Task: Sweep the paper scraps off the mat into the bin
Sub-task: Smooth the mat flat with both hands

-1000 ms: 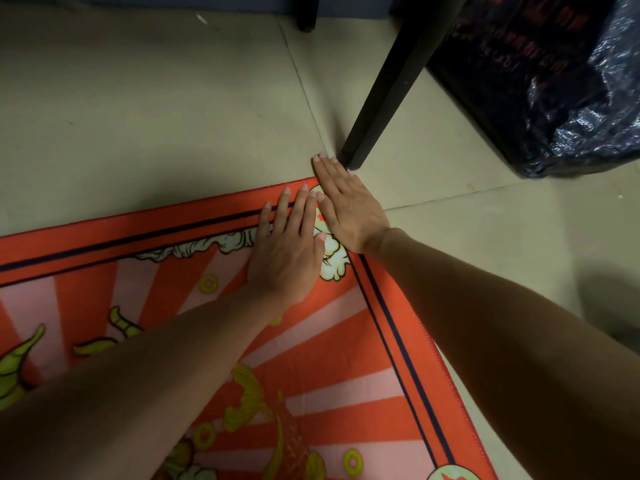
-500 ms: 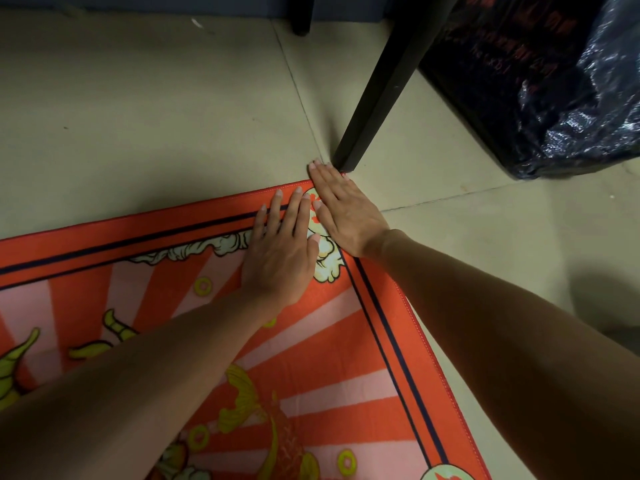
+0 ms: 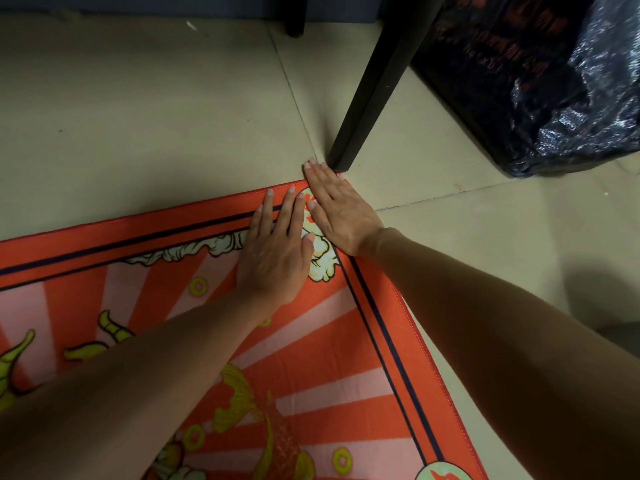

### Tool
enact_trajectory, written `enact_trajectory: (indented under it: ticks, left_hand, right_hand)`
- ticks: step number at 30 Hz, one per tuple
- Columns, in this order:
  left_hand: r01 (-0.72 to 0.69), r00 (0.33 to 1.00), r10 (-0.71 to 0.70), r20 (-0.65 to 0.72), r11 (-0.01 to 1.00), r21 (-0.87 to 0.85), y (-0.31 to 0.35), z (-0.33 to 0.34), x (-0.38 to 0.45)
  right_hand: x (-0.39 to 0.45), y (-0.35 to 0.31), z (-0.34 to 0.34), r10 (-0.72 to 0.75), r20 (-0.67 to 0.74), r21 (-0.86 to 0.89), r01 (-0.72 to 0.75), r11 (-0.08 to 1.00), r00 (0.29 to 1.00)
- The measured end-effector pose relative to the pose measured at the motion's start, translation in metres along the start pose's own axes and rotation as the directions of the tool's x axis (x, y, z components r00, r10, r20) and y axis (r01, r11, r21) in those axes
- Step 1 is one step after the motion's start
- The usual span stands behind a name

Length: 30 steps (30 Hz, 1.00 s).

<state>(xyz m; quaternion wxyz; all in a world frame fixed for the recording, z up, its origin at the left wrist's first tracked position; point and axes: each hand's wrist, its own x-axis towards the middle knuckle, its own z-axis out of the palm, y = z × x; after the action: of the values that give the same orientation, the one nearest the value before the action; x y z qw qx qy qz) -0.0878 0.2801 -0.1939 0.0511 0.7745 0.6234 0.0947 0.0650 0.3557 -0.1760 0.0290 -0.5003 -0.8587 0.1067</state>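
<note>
a pale beige tiled floor (image 3: 145,109) fills the upper part of the head view, crossed by thin grout lines. over its lower half lies the orange-red rectangular fabric mat (image 3: 332,344), printed with pink rays, yellow-green rings and fish shapes, white cloud curls and a double dark blue border stripe; its far right corner points toward the top of the view. at the upper right stands a bulky black crinkled plastic bag with faint red lettering (image 3: 540,81), which looks like a lined bin, though its opening is out of the view. it sits on the tiles, well apart from the mat. a dark square furniture leg (image 3: 374,88) slants down from the top edge and meets the floor just beyond the mat's corner; a second dark leg (image 3: 295,15) stands further back by the wall.

both bare forearms reach in from the bottom edge. the left hand (image 3: 277,251) lies flat, palm down on the mat just inside the corner, fingers straight and close together, grasping nothing. the right hand (image 3: 341,211) also lies flat and released, fingers extended, across the corner itself, its fingertips (image 3: 311,164) past the mat's edge on the tiles and just beside the foot of the leg. the two hands sit side by side, thumbs nearly touching.

a small white paper scrap (image 3: 191,26) lies on the floor far off near the wall.
</note>
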Motion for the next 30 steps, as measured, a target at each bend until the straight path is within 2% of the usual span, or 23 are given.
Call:
enact_trajectory:
  ticks: [12,19,24,30]
  left_hand:
    - [0.002,1.000,-0.002,0.002,1.000,-0.005,0.000,0.002,0.002]
    - [0.003,1.000,-0.003,-0.005,1.000,0.007,0.000,0.003,0.002]
    - [0.001,1.000,-0.001,0.002,1.000,0.009,0.001,0.003,0.001]
    - [-0.158,0.985,0.161,0.066,0.987,-0.041,0.034,0.000,-0.047]
  right_hand:
    - [-0.032,-0.007,0.006,0.123,-0.002,0.081,-0.123,0.989,0.992]
    - [-0.111,-0.011,0.012,0.167,0.019,0.062,-0.168,0.984,0.986]
    - [-0.117,-0.014,0.014,0.194,-0.006,0.073,-0.193,0.979,0.981]
    - [-0.116,-0.014,0.016,0.192,-0.014,0.044,-0.191,0.981,0.981]
